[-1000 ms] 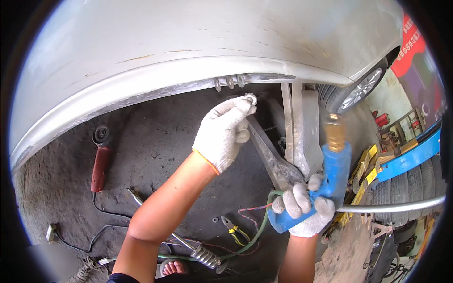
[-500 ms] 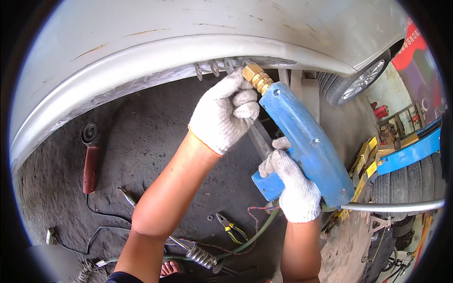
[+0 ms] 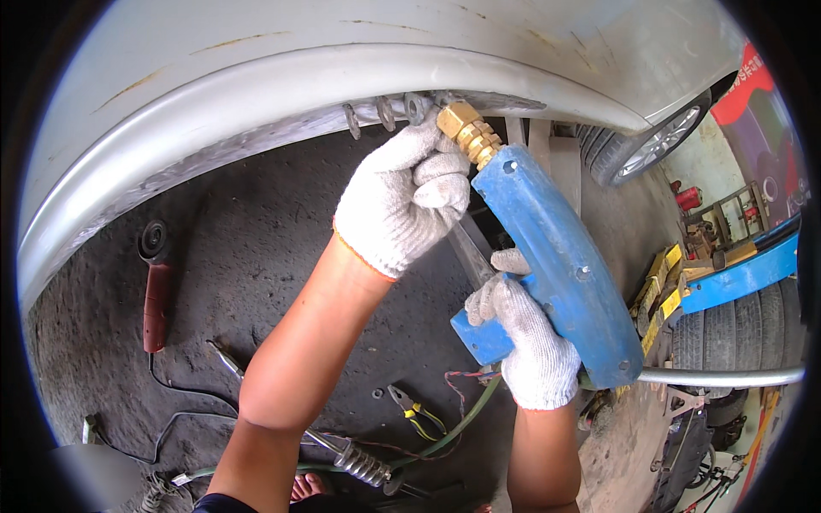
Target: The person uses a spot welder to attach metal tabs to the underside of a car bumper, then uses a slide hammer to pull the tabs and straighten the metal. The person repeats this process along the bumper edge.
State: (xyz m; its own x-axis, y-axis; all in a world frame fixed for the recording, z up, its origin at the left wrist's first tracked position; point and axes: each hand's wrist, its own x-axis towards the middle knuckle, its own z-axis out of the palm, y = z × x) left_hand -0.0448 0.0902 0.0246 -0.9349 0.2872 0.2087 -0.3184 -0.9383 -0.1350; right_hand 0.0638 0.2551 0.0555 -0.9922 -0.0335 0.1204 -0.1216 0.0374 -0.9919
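My right hand [image 3: 540, 350], in a white knit glove, is wrapped around the handle of a blue pistol-shaped welding gun [image 3: 571, 256]. The gun's brass front end [image 3: 468, 130] points up at the lower edge of a silver car's sill [image 3: 282, 73]. My gloved left hand [image 3: 395, 198] is closed, its thumb and finger pinched right beside the brass end at the sill. Whatever those fingertips grip is hidden. Several metal washers [image 3: 386, 113] stand out in a row from the bare grey metal of the sill, just left of my left fingertips.
On the dark floor lie a red angle grinder [image 3: 155, 303] with its cord, yellow-black pliers [image 3: 416, 412] and a slide hammer [image 3: 363, 465]. A green cable [image 3: 466, 425] runs below the gun. At right are a car wheel [image 3: 654, 145], stacked tyres [image 3: 735, 338] and a blue beam [image 3: 740, 282].
The view has shifted slightly, with the sill and washers a little higher in the picture. Both hands keep their grips, and the gun's brass end stays at the sill.
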